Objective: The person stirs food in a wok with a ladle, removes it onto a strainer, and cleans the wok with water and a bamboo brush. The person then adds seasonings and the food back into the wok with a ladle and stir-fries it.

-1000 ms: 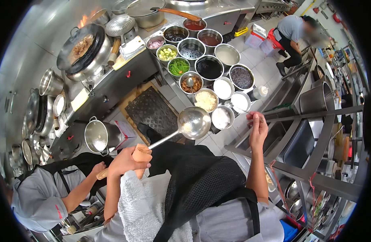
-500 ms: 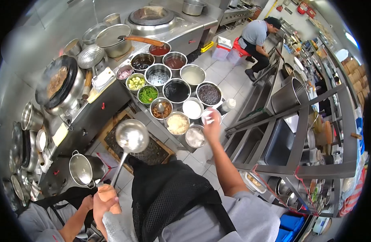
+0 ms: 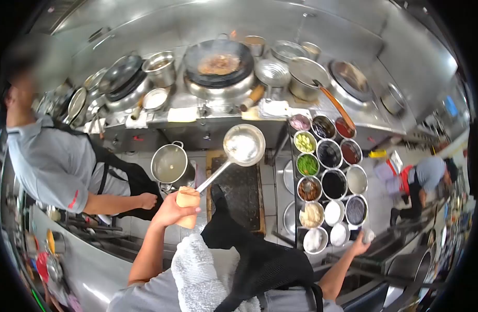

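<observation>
My left hand (image 3: 172, 210) grips a large steel ladle (image 3: 244, 145) by its handle, where an orange-tan wrap or cloth (image 3: 188, 200) shows. The ladle's bowl is in mid-air over the floor mat, in front of the stove. At the lower right, my right hand (image 3: 359, 246) closes around a pale bottle (image 3: 369, 236) at the near corner of the seasoning tubs. Close to that hand are a tub of white powder (image 3: 339, 234), a tub of white lumps (image 3: 315, 240) and a tub of dark sauce (image 3: 356, 210).
A wok with frying food (image 3: 218, 64) stands on the stove. A long wooden-handled utensil (image 3: 336, 106) reaches over the sauce tubs. To the left stands a co-worker (image 3: 57, 161) beside a steel pot (image 3: 170, 164). Another person (image 3: 428, 179) sits at far right.
My view has turned left toward the stove. My right hand has moved from above the white powder tub to the bottle and taken hold of it. The ladle stays in my left hand.
</observation>
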### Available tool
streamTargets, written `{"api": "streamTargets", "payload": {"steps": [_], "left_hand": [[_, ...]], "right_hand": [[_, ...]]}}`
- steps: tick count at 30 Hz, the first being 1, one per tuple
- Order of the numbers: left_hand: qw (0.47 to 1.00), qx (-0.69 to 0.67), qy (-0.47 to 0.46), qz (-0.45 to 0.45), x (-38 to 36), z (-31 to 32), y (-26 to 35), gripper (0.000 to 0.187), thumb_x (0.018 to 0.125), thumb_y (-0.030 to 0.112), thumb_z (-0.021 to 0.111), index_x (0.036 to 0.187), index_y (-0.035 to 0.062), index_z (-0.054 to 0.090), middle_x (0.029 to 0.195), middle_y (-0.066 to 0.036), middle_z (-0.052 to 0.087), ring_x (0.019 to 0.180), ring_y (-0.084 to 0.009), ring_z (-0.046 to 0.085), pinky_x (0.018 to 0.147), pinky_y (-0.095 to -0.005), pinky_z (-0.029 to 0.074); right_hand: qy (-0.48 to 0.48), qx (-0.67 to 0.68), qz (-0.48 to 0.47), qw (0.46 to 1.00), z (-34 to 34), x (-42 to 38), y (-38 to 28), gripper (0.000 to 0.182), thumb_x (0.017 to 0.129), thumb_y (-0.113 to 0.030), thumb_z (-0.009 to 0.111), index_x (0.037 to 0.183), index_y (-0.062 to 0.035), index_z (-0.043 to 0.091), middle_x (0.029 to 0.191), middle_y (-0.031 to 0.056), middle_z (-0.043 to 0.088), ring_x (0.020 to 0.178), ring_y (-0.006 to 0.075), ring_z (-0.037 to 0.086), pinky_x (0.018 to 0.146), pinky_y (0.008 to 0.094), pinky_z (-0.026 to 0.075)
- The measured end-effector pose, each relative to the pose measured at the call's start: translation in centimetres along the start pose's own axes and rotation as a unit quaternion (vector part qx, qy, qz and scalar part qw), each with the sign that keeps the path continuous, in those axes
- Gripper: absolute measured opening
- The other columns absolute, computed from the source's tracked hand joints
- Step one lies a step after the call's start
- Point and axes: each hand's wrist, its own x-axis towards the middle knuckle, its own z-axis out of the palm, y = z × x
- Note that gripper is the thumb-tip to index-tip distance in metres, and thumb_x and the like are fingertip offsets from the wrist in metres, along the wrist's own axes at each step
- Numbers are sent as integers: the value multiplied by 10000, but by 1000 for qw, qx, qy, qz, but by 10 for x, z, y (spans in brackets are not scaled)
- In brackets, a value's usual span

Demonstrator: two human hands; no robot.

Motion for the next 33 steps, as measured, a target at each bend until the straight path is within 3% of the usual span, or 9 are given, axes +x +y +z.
{"api": "streamTargets", "payload": {"steps": [3,7,13,17,18,19,21,27,33], "left_hand": [[1000,-5,3,-1,-4,-2,-3,577,741,200,958,1204,-6,682,1059,-37,734,945,-110,685,852,-309,572],[1000,22,8,-4,1,5,3,587,738,220,964,1207,-5,692,1070,-48,742,959,-123,693,870,-318,573],[997,75,16,24,20,22,3,594,736,230,958,1210,-13,697,1070,-75,766,953,-138,714,878,-325,572],[993,105,24,54,30,33,-26,605,727,254,958,1206,-12,701,1065,-101,774,968,-168,735,878,-340,575],[993,105,18,51,29,35,-31,605,727,254,958,1206,-12,701,1065,-101,774,968,-168,735,878,-340,575],[989,140,38,31,27,39,-36,607,723,262,958,1205,-7,704,1061,-111,776,971,-189,743,878,-350,575],[983,171,62,8,23,43,-40,610,718,270,958,1203,-2,707,1057,-121,777,975,-210,751,878,-360,576],[984,158,78,-39,11,34,-51,665,687,365,952,1203,22,711,1047,-185,776,986,-340,757,884,-422,580],[980,183,61,-52,17,23,-49,665,695,375,941,1217,34,708,1038,-184,777,989,-350,756,886,-427,577]], "right_hand": [[-64,22,-57,996,-24,18,-29,574,867,-212,879,1304,78,645,1206,158,732,1053,223,677,954,391,537],[-206,121,-115,964,-61,21,-162,567,918,-94,805,1399,89,565,1307,161,671,1131,232,640,1027,369,492],[-399,249,-136,872,-15,-24,-263,574,942,-155,777,1437,26,551,1312,119,653,1129,206,640,981,345,516],[-584,226,-4,780,64,-130,-320,476,938,-274,777,1314,-7,657,1176,61,699,1055,156,641,943,338,517],[-641,277,5,716,88,-161,-330,504,940,-342,776,1298,-6,666,1139,58,709,1030,155,647,932,336,520],[-716,142,4,683,99,-178,-348,536,950,-420,753,1281,-7,675,1094,60,721,997,150,650,916,317,516],[-778,102,-23,619,128,-227,-355,555,947,-479,737,1237,-7,696,1037,58,726,926,150,655,848,322,530],[-838,-85,-32,537,172,-287,-318,784,836,-688,720,1183,16,725,1025,154,742,912,246,701,842,369,538],[-830,-73,-50,551,160,-281,-329,731,843,-644,738,1095,42,754,1007,170,763,914,257,712,872,398,538]]}}
